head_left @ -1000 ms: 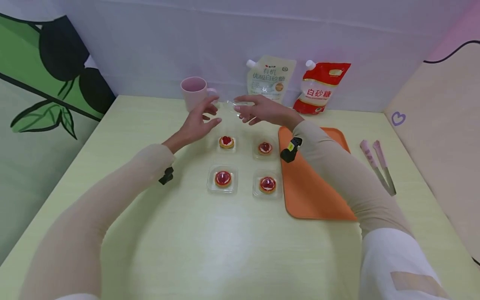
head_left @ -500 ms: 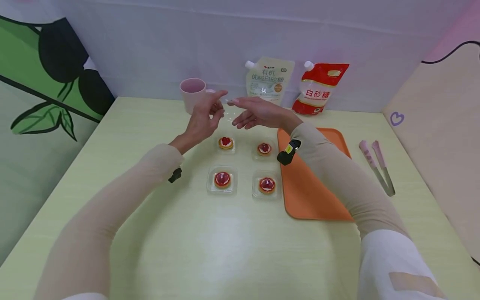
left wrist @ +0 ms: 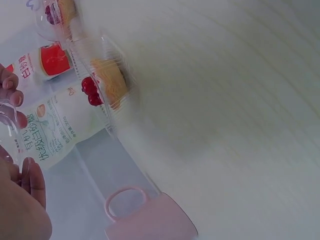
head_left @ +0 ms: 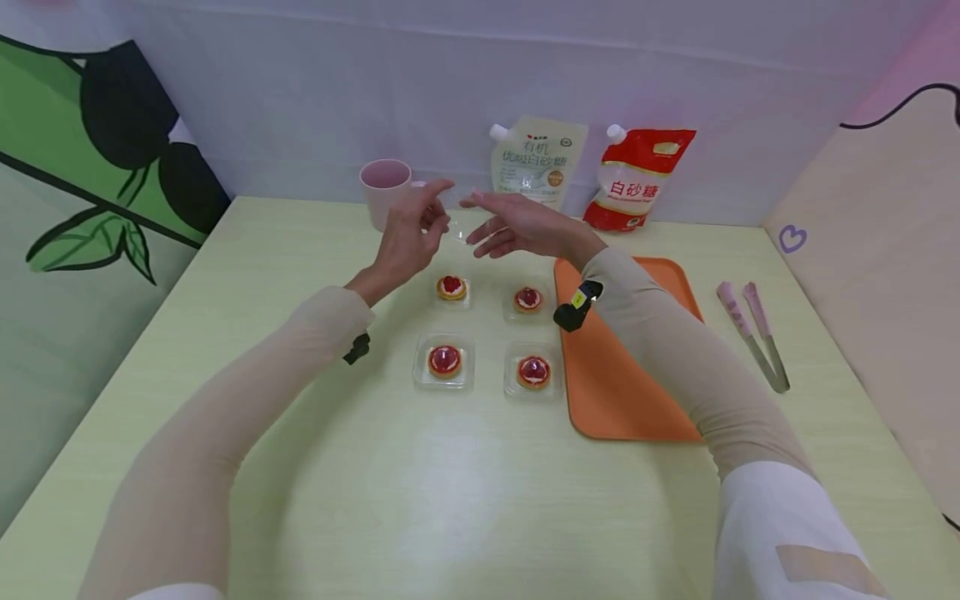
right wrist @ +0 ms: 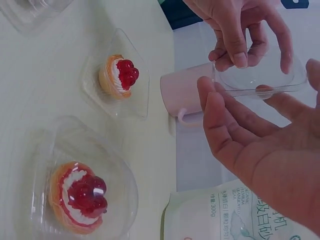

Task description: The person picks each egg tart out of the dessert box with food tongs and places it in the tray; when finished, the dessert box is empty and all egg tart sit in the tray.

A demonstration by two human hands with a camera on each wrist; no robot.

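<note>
A clear plastic lid (right wrist: 270, 77) is held up between both hands, above the far side of the table. My left hand (head_left: 407, 237) reaches it from the left, bent fingers and thumb gripping its edge. On the other side my right hand (head_left: 528, 227) holds the lid between thumb and fingers, palm turned toward it in the right wrist view. Just below the hands, a tart (right wrist: 120, 77) with red fruit and white cream sits in an uncovered clear tray. Beside it another tart (right wrist: 80, 197) lies under a domed clear lid. Two boxed tarts, the left tart (head_left: 445, 361) and right tart (head_left: 534, 372), are nearer.
A pink mug (head_left: 382, 192) stands behind my left hand. Against the back wall lean a pale sugar pouch (head_left: 540, 158) and a red sugar pouch (head_left: 637, 179). An orange tray (head_left: 630, 375) lies under my right forearm, with tongs (head_left: 756, 333) to its right.
My left hand has moved right and slightly up to the lid, its fingers now bent at the edge. The right hand has shifted slightly, its fingers more spread. The tarts have stayed put.
</note>
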